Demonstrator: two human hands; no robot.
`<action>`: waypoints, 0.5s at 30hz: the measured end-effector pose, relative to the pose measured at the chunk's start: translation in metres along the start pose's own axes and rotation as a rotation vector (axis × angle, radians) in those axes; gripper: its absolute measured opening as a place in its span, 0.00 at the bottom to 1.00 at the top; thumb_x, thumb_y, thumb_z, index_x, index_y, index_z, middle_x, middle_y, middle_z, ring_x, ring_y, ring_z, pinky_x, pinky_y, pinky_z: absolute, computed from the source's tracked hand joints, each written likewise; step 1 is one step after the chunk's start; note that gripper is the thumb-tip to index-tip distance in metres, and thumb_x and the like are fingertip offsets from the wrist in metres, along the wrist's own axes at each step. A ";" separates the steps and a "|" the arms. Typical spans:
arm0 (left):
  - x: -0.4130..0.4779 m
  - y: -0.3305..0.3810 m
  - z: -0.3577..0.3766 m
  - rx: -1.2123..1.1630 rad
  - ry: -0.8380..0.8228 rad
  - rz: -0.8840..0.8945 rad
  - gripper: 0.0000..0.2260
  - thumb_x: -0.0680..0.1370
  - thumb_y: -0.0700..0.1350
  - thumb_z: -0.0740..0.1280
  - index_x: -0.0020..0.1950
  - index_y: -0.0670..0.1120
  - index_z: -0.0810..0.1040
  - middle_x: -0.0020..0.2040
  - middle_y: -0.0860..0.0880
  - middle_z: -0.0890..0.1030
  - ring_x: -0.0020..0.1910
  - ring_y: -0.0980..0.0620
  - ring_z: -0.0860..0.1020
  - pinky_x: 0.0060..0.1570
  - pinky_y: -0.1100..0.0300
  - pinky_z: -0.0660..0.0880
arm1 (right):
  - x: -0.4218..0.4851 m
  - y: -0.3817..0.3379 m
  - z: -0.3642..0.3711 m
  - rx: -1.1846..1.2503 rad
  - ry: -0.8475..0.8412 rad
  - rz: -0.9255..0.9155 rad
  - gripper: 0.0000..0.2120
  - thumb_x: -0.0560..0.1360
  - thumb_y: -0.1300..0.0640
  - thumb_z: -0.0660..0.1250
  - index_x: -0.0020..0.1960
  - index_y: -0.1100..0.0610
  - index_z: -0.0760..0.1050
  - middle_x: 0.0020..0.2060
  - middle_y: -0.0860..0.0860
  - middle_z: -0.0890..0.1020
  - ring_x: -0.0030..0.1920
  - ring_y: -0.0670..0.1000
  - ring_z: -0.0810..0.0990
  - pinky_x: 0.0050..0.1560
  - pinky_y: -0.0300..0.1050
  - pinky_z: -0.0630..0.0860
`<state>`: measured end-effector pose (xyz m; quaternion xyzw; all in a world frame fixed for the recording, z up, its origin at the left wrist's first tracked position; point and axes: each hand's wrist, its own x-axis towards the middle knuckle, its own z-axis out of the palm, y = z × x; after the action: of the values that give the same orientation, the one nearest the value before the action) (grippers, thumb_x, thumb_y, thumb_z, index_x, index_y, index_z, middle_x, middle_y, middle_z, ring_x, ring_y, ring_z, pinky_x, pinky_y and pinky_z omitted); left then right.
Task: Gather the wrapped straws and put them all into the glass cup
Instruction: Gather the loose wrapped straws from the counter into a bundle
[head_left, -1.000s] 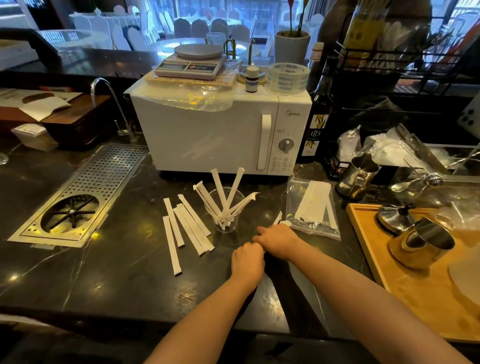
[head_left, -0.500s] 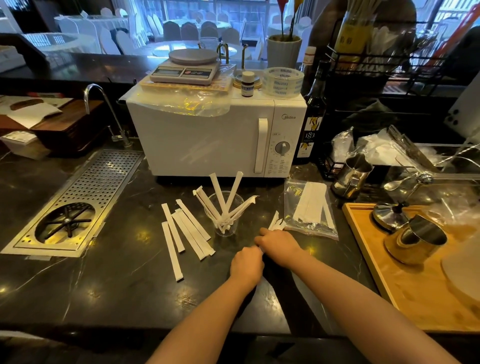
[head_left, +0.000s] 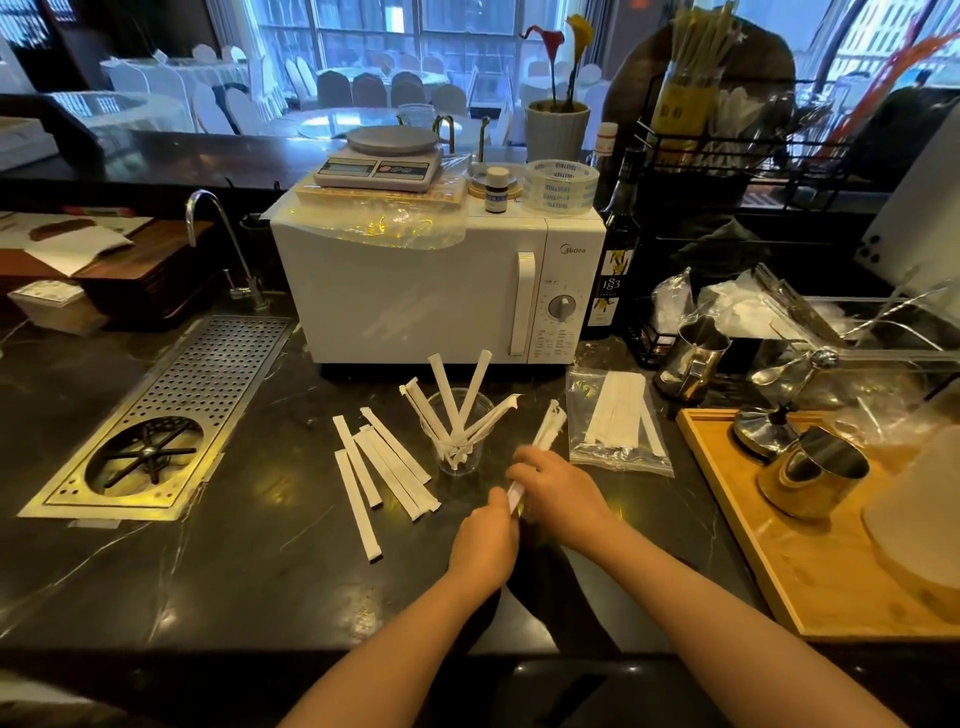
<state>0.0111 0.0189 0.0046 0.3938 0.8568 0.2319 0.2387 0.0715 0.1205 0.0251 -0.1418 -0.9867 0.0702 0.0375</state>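
A clear glass cup (head_left: 457, 457) stands on the dark counter in front of the microwave, with several white wrapped straws (head_left: 451, 400) fanned out of it. Several more wrapped straws (head_left: 387, 460) lie flat on the counter to the cup's left. My right hand (head_left: 553, 491) and my left hand (head_left: 488, 538) are both closed on a small bunch of wrapped straws (head_left: 548, 427), held just right of the cup. The bunch's upper end sticks out beyond my right hand and its lower end shows between my hands.
A white microwave (head_left: 415, 296) stands behind the cup. A clear plastic bag with more straws (head_left: 615, 415) lies to the right. Farther right is a wooden tray (head_left: 779, 571) with metal jugs. A metal drain grate (head_left: 171, 410) is set into the counter at left.
Both hands have lifted the bunch of straws off the counter. Its upper end now sticks out farther, pointing up and away beside the cup.
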 end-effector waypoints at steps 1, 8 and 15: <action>-0.003 -0.002 -0.002 -0.019 0.020 0.007 0.09 0.79 0.41 0.54 0.57 0.41 0.64 0.51 0.38 0.78 0.48 0.41 0.77 0.43 0.49 0.73 | -0.002 -0.006 -0.004 0.100 0.068 0.010 0.20 0.74 0.63 0.62 0.65 0.60 0.68 0.67 0.57 0.67 0.62 0.56 0.72 0.55 0.50 0.76; -0.019 -0.016 -0.014 -0.203 0.154 0.030 0.08 0.79 0.46 0.53 0.53 0.42 0.64 0.40 0.47 0.72 0.35 0.51 0.71 0.31 0.59 0.66 | -0.002 -0.032 -0.050 0.844 0.482 0.418 0.36 0.70 0.57 0.70 0.71 0.57 0.56 0.64 0.54 0.65 0.52 0.47 0.70 0.48 0.36 0.70; -0.037 -0.014 -0.030 -0.361 0.086 0.129 0.10 0.79 0.48 0.54 0.56 0.44 0.66 0.43 0.43 0.77 0.37 0.48 0.75 0.36 0.53 0.73 | 0.002 -0.051 -0.051 1.527 0.180 0.558 0.30 0.71 0.57 0.69 0.68 0.57 0.60 0.58 0.54 0.75 0.54 0.50 0.77 0.60 0.50 0.73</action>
<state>0.0069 -0.0245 0.0282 0.3886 0.7837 0.4134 0.2530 0.0603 0.0788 0.0834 -0.3226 -0.5887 0.7180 0.1838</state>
